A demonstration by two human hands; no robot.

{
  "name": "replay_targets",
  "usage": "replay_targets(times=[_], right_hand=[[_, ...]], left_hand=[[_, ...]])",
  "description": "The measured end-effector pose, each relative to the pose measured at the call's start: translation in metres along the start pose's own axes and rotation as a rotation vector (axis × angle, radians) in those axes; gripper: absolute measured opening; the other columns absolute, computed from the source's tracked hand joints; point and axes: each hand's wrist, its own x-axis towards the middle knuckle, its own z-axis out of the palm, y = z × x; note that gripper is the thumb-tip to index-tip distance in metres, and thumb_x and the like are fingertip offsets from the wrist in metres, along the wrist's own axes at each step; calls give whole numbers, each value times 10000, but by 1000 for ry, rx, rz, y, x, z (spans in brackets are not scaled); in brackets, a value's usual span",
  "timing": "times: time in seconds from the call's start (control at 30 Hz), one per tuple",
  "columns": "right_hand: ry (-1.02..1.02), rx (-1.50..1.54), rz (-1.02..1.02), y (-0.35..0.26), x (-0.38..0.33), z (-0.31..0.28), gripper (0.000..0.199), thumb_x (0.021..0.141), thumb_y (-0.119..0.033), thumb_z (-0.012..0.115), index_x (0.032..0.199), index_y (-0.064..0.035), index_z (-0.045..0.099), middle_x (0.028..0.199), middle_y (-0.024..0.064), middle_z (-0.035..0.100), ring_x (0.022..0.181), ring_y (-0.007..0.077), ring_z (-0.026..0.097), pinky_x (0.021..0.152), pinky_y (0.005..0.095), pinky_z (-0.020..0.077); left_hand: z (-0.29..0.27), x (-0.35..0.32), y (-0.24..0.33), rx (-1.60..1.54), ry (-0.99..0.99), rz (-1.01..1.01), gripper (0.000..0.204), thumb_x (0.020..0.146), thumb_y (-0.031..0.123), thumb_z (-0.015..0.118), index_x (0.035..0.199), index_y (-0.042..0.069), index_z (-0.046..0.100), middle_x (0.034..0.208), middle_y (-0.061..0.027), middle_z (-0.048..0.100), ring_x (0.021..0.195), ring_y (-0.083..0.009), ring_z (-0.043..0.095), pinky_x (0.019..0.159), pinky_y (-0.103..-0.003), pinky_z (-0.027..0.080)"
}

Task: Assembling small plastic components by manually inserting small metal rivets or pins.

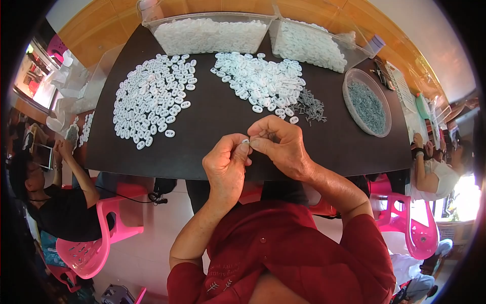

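Note:
Both hands meet just over the near part of the dark table (192, 152). My left hand (223, 169) pinches a small white oval plastic piece (245, 142) between thumb and fingers. Against that piece, my right hand (283, 149) has thumb and forefinger pressed together; whatever lies between them is too small to make out. Beyond the hands spreads a pile of loose white oval pieces with two holes (263, 83). A heap of small grey pins (310, 107) touches its right side. Another pile of white oval pieces (149, 96) lies at the left.
Two clear bins (212, 48) (304, 45) full of white pieces stand along the back. A round clear tub (388, 121) of grey pins sits at the right, near dark-handled tools (383, 75). People work at both sides, beside pink chairs (104, 243) (420, 230).

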Motion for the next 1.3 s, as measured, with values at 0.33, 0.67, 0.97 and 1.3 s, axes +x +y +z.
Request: replay_targets(times=[0.33, 0.67, 0.97, 1.3], right_hand=[[-38, 144, -16, 13, 5, 5, 139, 853, -15, 593, 989, 15, 587, 845, 29, 609, 789, 73, 568, 710, 229, 472], [7, 1, -69, 17, 7, 9, 99, 864, -13, 584, 959, 12, 591, 851, 40, 616, 800, 85, 569, 716, 234, 465], [62, -214, -216, 16, 8, 17, 16, 838, -19, 547, 831, -21, 561, 775, 72, 556, 728, 188, 534, 655, 313, 442], [138, -299, -307, 22, 4, 23, 49, 818, 2, 565, 851, -22, 592, 789, 89, 556, 733, 193, 550, 660, 312, 448]], left_hand=[[-7, 6, -5, -234, 5, -173, 78, 891, 19, 560, 923, -33, 609, 745, -52, 606, 567, -64, 536, 450, -182, 419], [-11, 10, -5, -319, 16, -167, 112, 882, 31, 575, 920, -70, 602, 754, -103, 623, 541, -109, 547, 436, -221, 434], [-6, 4, -7, -267, 32, -145, 82, 900, 18, 547, 927, -39, 599, 747, -42, 598, 559, -64, 532, 442, -178, 415], [-10, 4, -16, -294, 65, -103, 105, 882, 44, 585, 909, -56, 598, 735, -82, 608, 542, -108, 540, 446, -222, 440]])
